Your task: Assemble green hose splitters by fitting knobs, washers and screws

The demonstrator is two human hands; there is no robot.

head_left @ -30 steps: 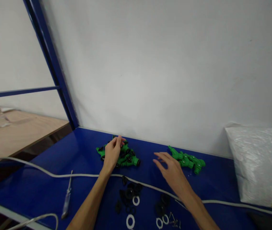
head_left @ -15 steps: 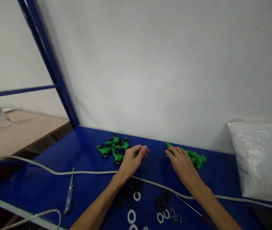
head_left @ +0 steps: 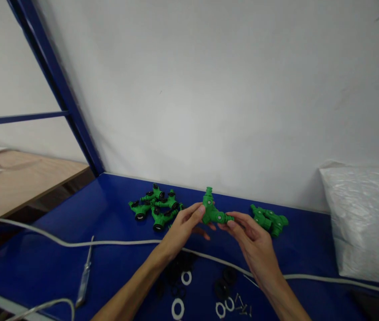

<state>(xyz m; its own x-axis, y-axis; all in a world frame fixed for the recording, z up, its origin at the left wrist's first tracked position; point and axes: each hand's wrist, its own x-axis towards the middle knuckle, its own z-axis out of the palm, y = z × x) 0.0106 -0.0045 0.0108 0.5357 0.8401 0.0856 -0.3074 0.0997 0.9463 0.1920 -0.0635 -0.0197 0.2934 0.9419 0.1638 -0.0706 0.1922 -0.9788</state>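
Both hands hold one green plastic fitting [head_left: 212, 211] just above the blue table [head_left: 75, 232]. My left hand [head_left: 183, 228] pinches its left side with the fingertips, and my right hand [head_left: 252, 238] grips its right end. A pile of green fittings with black caps [head_left: 154, 206] lies left of my left hand, near the wall. Right of my right hand lies a smaller group of plain green fittings [head_left: 269, 220].
A white cable [head_left: 75, 243] crosses the table in front of my forearms. Black rings [head_left: 224, 281], white washers [head_left: 178, 308] and small screws [head_left: 242, 307] lie near the front edge. A screwdriver [head_left: 85, 275] lies at the left, a white plastic bag [head_left: 366, 223] at the right. A blue frame post [head_left: 59, 89] rises at the left.
My right hand has lifted a green fitting from the right group and brought it to the middle. My left hand left the left pile and took hold of the same fitting.
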